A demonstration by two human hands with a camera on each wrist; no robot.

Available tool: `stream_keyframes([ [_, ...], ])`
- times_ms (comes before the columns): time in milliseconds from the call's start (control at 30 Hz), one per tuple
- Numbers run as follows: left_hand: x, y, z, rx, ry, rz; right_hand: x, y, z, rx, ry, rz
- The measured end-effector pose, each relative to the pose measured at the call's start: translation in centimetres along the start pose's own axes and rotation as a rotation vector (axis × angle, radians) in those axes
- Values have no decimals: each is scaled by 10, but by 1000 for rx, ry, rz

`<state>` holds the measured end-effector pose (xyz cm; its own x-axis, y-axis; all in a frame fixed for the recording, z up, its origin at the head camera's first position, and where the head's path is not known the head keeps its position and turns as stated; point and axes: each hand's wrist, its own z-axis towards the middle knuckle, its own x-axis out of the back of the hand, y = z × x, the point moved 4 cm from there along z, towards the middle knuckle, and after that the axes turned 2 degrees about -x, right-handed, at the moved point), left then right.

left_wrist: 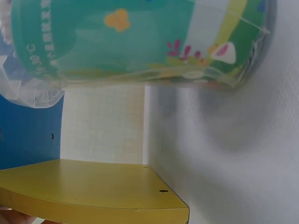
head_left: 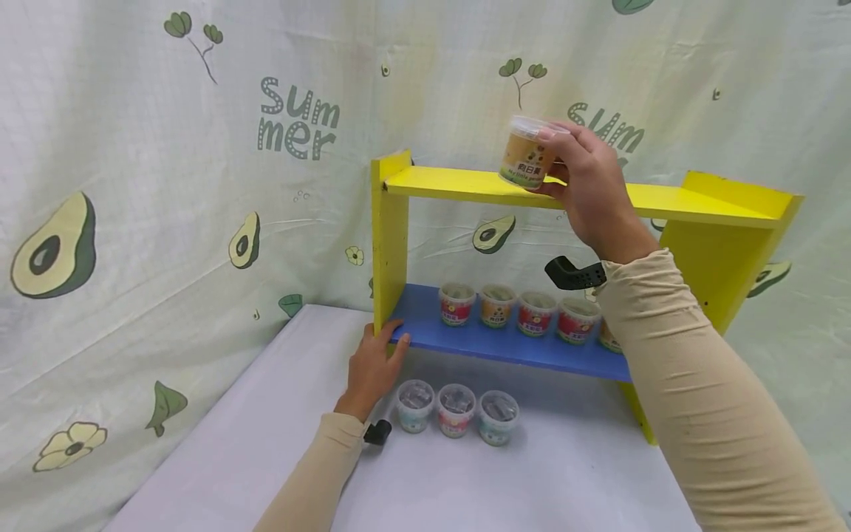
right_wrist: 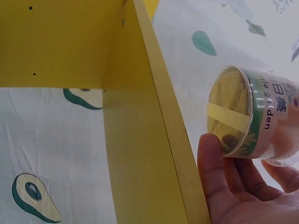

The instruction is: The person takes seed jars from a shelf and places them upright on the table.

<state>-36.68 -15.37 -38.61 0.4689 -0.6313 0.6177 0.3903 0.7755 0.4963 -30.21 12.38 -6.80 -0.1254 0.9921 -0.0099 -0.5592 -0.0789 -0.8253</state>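
Note:
My right hand (head_left: 588, 174) holds a clear plastic cup (head_left: 521, 155) with an orange label between thumb and fingers, just above the yellow top board (head_left: 452, 181) of a small shelf unit. In the right wrist view the fingers wrap the cup (right_wrist: 261, 116), its yellowish base turned towards the camera. Lower left, my left hand (head_left: 374, 366) grips the unit's yellow side panel (head_left: 390, 251) beside the blue shelf (head_left: 425, 325). Only a bit of that hand (left_wrist: 16, 217) shows in the left wrist view, where a teal-labelled cup (left_wrist: 117, 42) fills the top.
Several red- and orange-labelled cups (head_left: 456, 304) stand in a row on the blue shelf, the rightmost partly behind my right arm. Below, three lidded cups (head_left: 456, 411) line up on the white table (head_left: 532, 495). A printed curtain (head_left: 299, 222) hangs behind.

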Motion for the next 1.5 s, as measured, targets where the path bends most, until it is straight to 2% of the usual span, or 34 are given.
stream_keyframes([
  [300,-2,0,0,-15,0,0,17,-1,-28,59,1,76],
  [600,-2,1,2,-31,17,-8,23,7,-53,81,-33,81],
  [800,-4,1,3,-42,18,-7,32,24,-74,56,-39,63],
  [967,-4,1,3,-35,9,-5,43,49,-94,40,-42,51],
  [1033,-5,1,2,-34,3,-5,46,60,-104,22,-37,26],
  [1267,-6,0,-2,-46,3,-10,59,99,-141,-95,-17,-178],
  [1500,-1,-2,0,-55,42,-15,67,125,-159,-165,-34,-364],
])
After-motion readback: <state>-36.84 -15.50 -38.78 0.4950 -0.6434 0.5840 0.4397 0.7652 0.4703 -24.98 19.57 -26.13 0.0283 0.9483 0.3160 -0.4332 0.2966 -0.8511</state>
